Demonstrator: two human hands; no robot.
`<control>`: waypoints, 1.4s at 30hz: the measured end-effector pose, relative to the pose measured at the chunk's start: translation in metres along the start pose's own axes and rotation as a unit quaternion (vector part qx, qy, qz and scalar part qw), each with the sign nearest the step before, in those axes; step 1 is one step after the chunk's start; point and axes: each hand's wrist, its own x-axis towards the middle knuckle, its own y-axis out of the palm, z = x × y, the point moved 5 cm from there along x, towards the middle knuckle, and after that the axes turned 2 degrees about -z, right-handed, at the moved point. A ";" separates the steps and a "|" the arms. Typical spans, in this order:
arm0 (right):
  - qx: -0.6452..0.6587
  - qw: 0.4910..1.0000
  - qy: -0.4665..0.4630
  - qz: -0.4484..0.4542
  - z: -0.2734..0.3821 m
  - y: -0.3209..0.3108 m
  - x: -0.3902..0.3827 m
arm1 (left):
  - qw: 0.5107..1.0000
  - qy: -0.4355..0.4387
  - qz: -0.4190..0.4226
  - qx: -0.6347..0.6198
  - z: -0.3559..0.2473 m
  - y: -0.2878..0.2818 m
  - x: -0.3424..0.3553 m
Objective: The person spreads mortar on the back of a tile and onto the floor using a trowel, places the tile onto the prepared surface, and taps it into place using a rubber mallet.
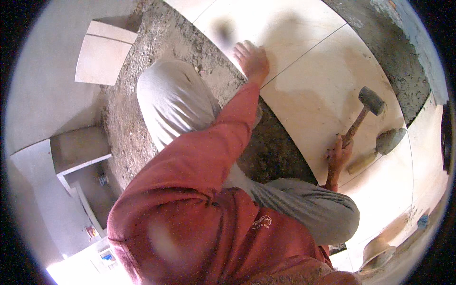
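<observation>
Beige floor tiles (304,52) lie beside rough dark mortar. My left hand (251,61) rests near the tiles' left edge with fingers apart and slightly bent, at the end of my red sleeve. My right hand (339,155) grips the wooden handle of a black-headed rubber mallet (371,100), held over a tile. A trowel (389,140) with a yellowish handle lies on the tiles just right of that hand, across a joint.
Rough cement ground (123,114) surrounds my bent knee. Loose cut tiles (102,59) lean at upper left. A step-like recess (83,175) is at lower left. A bare mortar strip (399,71) runs along the wall at upper right. A pale bowl-shaped object (375,251) sits at lower right.
</observation>
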 end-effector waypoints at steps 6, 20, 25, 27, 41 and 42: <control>-0.003 0.997 0.075 -0.027 0.025 0.000 -0.011 | 0.984 0.056 0.118 -0.120 -0.075 -0.049 -0.069; -0.067 0.994 0.038 -0.074 0.002 -0.023 -0.023 | 0.712 0.542 0.324 -0.306 -0.150 -0.161 -0.251; 0.097 0.975 0.102 -0.174 0.041 -0.085 -0.107 | 0.650 0.549 0.366 -0.377 -0.134 -0.230 -0.250; 0.150 0.952 0.120 -0.240 0.039 -0.120 -0.137 | 0.589 0.576 0.394 -0.407 -0.146 -0.263 -0.249; 0.260 0.890 0.207 -0.311 -0.095 -0.274 -0.165 | 0.685 0.562 0.107 -0.451 -0.256 -0.335 -0.014; 0.088 0.912 0.210 -0.342 -0.102 -0.283 -0.170 | 0.712 0.539 0.071 -0.444 -0.243 -0.381 0.002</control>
